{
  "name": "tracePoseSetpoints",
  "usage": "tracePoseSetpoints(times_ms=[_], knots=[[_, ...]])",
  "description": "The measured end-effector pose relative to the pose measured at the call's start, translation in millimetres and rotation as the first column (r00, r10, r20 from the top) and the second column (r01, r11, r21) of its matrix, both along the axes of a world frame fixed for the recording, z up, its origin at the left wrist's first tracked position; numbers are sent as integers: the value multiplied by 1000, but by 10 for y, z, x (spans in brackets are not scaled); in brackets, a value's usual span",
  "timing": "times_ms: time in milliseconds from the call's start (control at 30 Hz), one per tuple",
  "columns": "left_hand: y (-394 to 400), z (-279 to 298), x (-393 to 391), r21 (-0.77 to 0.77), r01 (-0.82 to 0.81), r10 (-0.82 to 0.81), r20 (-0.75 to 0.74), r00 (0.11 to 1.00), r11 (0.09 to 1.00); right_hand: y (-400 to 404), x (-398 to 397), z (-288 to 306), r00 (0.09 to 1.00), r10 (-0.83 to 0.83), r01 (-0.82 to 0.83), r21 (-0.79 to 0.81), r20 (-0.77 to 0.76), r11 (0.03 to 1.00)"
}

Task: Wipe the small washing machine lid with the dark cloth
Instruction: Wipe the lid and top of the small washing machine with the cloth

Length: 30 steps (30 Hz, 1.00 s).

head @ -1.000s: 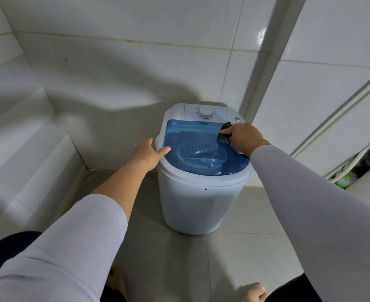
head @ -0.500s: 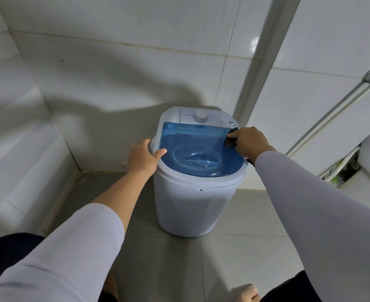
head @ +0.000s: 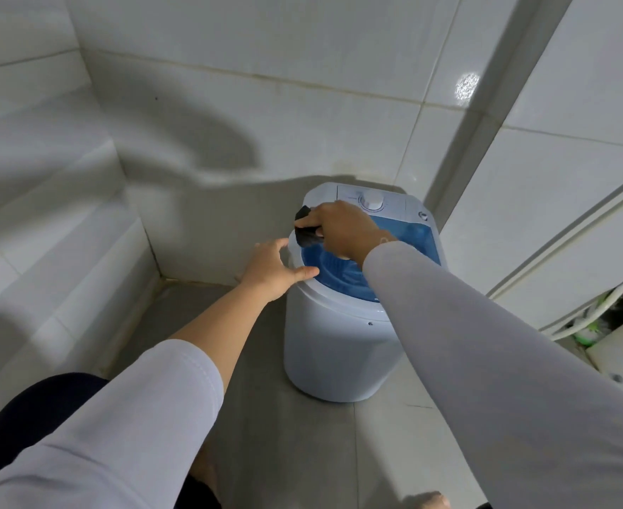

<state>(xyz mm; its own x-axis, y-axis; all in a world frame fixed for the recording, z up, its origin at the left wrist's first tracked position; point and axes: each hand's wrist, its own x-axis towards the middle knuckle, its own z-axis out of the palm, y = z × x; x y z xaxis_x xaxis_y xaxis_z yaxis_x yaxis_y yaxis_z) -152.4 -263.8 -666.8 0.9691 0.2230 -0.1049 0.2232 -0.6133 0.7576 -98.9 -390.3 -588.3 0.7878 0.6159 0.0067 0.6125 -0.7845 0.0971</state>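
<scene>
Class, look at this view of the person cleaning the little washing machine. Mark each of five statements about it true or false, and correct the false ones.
1. The right hand holds the dark cloth. True.
2. The cloth is at the lid's right edge. False: it is at the left edge of the blue lid.
3. The left hand rests on the washing machine at its rim. True.
4. The lid is raised fully open. False: it lies shut and flat.
5. The dial sits on the front edge, nearest the person. False: it is at the back, by the wall.
</scene>
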Motion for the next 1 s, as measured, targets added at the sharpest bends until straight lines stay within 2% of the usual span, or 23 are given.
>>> tracePoseSetpoints(times_ms=[100,267,567,1000], knots=[[-33,-34,-2,11,13,-13,2,1000,1000,36,-47,-141,1000,3,-6,-76,-29,997],[-30,-82,6,3,7,-7,-8,1000,1000,-64,-42,-230,997,-60,60,-2,-48,998],[-63,-88,-23,28,-13,13,-4,1000,1000,-320,-15,-263,986,-164,164,0,-22,986],[-107,-53,-34,98,-43,44,-16,999,994,-919,-11,-245,950,-307,311,92,-52,946]])
